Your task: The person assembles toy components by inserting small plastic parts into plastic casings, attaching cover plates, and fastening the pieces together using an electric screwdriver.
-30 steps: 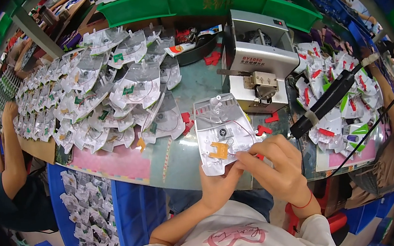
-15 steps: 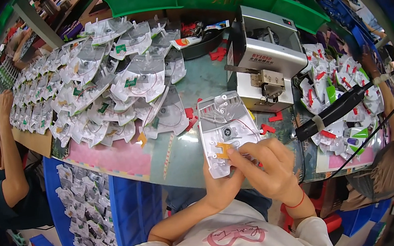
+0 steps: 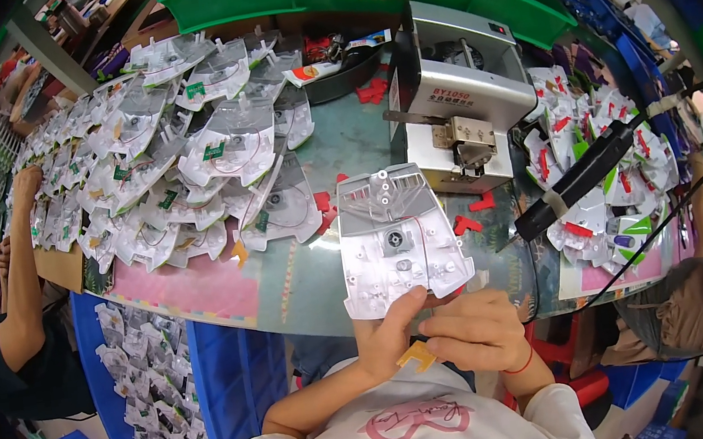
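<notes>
A white and translucent grey plastic housing [image 3: 368,263] is held up over the table's front edge. It has a round speaker-like part in its middle and a thin red wire. My left hand [image 3: 383,345] grips its lower edge, thumb on the inner face. My right hand [image 3: 481,332] is just right of and below the housing, pinching a small notched yellow-orange board [image 3: 419,354] between thumb and fingers. The board is apart from the housing's face. Whether a wire joins the two, I cannot tell. A bit of red shows beneath the housing's lower right edge.
Similar housings [image 3: 224,143] are heaped at left. A silver machine [image 3: 466,91] stands behind, near loose red pieces [image 3: 464,224]. At right, a black cylindrical tool [image 3: 579,178] hangs over more parts [image 3: 564,127]. A blue bin [image 3: 234,370] sits lower left. Co-workers' arms [image 3: 20,269] flank the table.
The yellow-orange board has come out of the housing, down toward my body in my right hand. The housing has turned to face me more squarely. My left thumb now shows on its lower edge.
</notes>
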Motion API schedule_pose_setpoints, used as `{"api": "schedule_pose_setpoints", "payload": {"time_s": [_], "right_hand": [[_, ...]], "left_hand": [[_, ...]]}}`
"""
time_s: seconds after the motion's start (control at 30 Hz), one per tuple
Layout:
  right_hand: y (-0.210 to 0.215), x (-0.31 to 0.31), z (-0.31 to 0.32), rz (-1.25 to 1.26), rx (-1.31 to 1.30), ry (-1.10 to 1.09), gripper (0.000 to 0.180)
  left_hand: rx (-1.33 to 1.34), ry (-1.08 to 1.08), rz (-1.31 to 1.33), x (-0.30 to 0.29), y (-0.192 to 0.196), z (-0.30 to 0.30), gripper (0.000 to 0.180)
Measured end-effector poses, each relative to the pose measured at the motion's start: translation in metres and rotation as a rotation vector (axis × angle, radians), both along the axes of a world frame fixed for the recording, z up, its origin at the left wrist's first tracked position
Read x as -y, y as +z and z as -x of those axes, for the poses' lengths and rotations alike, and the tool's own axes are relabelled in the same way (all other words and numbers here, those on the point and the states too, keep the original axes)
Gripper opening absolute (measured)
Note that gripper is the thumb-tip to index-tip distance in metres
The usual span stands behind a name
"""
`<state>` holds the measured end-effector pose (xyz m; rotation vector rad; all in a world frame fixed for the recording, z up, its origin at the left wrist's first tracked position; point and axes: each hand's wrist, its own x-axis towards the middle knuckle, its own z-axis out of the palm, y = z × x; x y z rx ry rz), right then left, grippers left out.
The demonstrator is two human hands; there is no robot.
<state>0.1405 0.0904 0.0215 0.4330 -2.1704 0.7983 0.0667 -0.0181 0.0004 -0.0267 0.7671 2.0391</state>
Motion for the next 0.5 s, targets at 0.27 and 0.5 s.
{"api": "schedule_pose_setpoints", "payload": {"time_s": [0.27,0.5], "right_hand": [[-0.009,-0.002,-0.005,0.026,0.055,-0.006,0.017],[-0.013,-0.003,-0.007,0.075,0.074,-0.019,0.018]], "left_hand": [[-0.121,-0.059,0.116,0.003,0.001,-0.001,0.02],[-0.376,-0.016,0.262,-0.004,0.001,0.0,0.019]]}}
